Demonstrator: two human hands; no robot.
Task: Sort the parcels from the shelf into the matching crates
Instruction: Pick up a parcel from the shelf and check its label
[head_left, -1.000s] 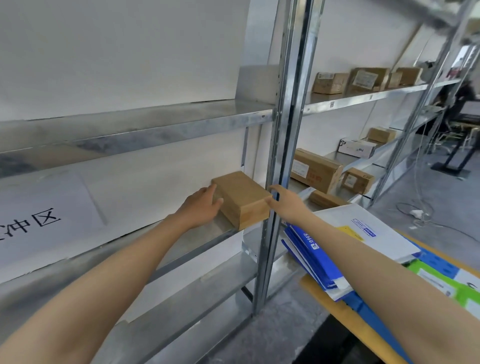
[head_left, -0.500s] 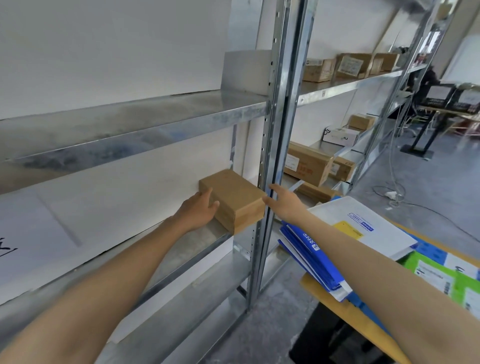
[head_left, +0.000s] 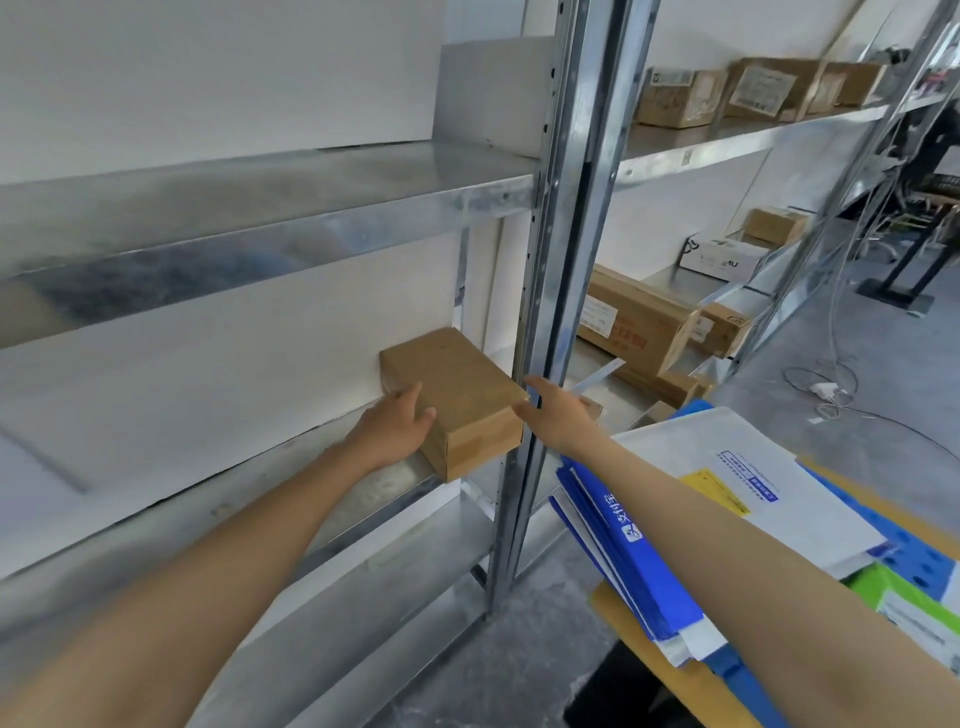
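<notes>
A plain brown cardboard box (head_left: 462, 384) lies on the metal shelf (head_left: 260, 499), its front corner hanging over the shelf edge beside the upright post (head_left: 550, 260). My left hand (head_left: 395, 431) grips the box's left side, thumb on the top face. On the box's right corner my right hand (head_left: 556, 421) presses with straight fingers, in front of the post. No crate is in view.
More cardboard parcels (head_left: 634, 317) lie in the bay to the right, others on the upper shelf (head_left: 680, 96). At lower right a white mailer (head_left: 727, 478), blue envelopes (head_left: 623, 545) and a green parcel (head_left: 904, 597) are stacked. A cable (head_left: 826, 389) runs across the floor.
My head has turned a little to the right. Both hands stay at the box; the left thumb has come further onto its top.
</notes>
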